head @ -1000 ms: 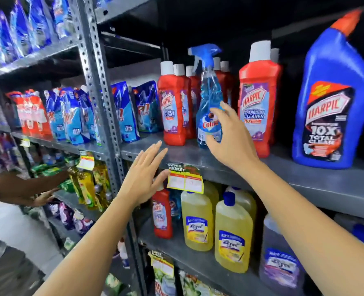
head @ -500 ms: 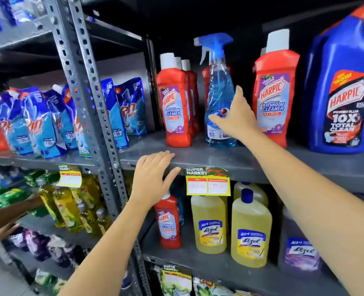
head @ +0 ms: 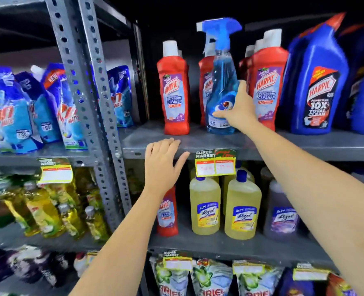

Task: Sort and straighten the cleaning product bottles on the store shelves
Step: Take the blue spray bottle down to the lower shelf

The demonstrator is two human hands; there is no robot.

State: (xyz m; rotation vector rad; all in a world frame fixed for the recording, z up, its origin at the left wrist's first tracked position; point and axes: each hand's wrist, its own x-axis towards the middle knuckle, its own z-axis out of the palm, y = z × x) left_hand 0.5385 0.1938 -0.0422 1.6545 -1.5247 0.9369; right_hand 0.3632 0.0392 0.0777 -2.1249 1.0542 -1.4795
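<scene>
I am looking at grey metal store shelving (head: pixel 305 144) with a perforated upright (head: pixel 91 86) dividing two bays, the back of the shelves lying in shadow.

In the head view, my right hand (head: pixel 239 112) is reaching up to the middle shelf and is wrapping around the lower body of a blue spray bottle (head: pixel 220 88); the thumb is lying across the front label and the fingers are curling round its right side, so the hand is closed on it. The bottle is standing upright near the front edge of that shelf, its blue trigger head at the top. A red Harpic bottle (head: pixel 175 92) is standing to its left, apart from it, and another red Harpic bottle (head: pixel 266 86) is sitting just beside it on the right, partly behind my hand. A large blue Harpic bottle (head: pixel 317 86) is standing further toward the right end of the shelf.

My left hand (head: pixel 162 165) is resting flat on the front edge of the same shelf, fingers spread loosely and laid over the lip, holding nothing. A yellow price tag (head: pixel 215 165) is hanging from that edge just to its right. On the shelf below, two yellow Lizol bottles (head: pixel 205 208) are standing side by side, with a small red bottle (head: pixel 167 214) to their left, partly hidden by my left forearm. Blue detergent pouches (head: pixel 12 116) are filling the left bay.
</scene>
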